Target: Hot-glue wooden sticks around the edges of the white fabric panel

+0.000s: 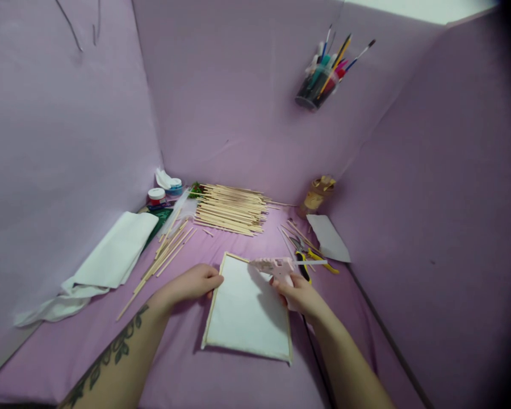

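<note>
A white rectangular panel (247, 318), edged with thin wooden sticks, lies in front of me on the purple cloth. Its upper left edge is pinched by my left hand (204, 281), thumb on top and fingers partly hidden. My right hand (296, 292) is wrapped round the handle of a pale pink hot glue gun (276, 266), held over the panel's upper right part. The nozzle points left, near the stick on the top edge. A white glue stick (315, 262) juts from the gun's back, and a dark cord runs down beneath my right forearm.
Behind the panel lies a broad row of wooden sticks (230, 210); several loose sticks (166, 255) lie left. Folded white cloth (114, 250) and small jars (156, 196) are farther left. Yellow-handled pliers (302, 267), a white sheet (330, 238) and a brown container (315, 196) stand right. A pen cup (317, 88) hangs on the wall.
</note>
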`<action>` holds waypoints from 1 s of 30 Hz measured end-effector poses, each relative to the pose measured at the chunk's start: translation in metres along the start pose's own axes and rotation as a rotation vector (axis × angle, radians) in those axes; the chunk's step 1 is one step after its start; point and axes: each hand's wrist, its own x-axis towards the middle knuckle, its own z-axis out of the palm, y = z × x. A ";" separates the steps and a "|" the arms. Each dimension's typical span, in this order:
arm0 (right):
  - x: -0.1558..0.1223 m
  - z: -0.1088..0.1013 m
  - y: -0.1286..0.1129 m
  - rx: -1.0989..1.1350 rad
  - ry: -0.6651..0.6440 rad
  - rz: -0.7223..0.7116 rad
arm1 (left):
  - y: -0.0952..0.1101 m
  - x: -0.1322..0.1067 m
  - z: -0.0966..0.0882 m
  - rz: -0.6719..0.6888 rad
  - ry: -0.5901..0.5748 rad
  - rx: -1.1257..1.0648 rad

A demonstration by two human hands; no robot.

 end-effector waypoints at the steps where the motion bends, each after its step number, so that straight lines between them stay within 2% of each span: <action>1: 0.000 0.000 -0.001 -0.003 -0.001 0.001 | 0.000 0.000 0.000 0.001 0.002 -0.002; 6: 0.001 0.002 -0.003 -0.024 0.083 0.031 | 0.001 0.000 0.001 -0.004 0.006 -0.018; 11: 0.000 0.005 -0.004 -0.025 0.053 0.042 | 0.002 -0.001 0.001 -0.004 0.004 -0.023; 16: -0.001 0.006 -0.007 -0.007 0.130 0.037 | 0.002 -0.001 0.001 0.004 0.008 -0.021; 21: -0.003 0.011 -0.009 -0.021 0.092 0.050 | 0.000 -0.001 0.002 -0.003 0.006 -0.051; 27: -0.002 0.011 -0.007 -0.003 0.131 0.047 | 0.001 -0.001 0.003 -0.005 0.012 -0.067; 30: -0.002 0.013 -0.008 0.011 0.096 0.049 | 0.002 -0.001 0.003 -0.004 0.023 -0.070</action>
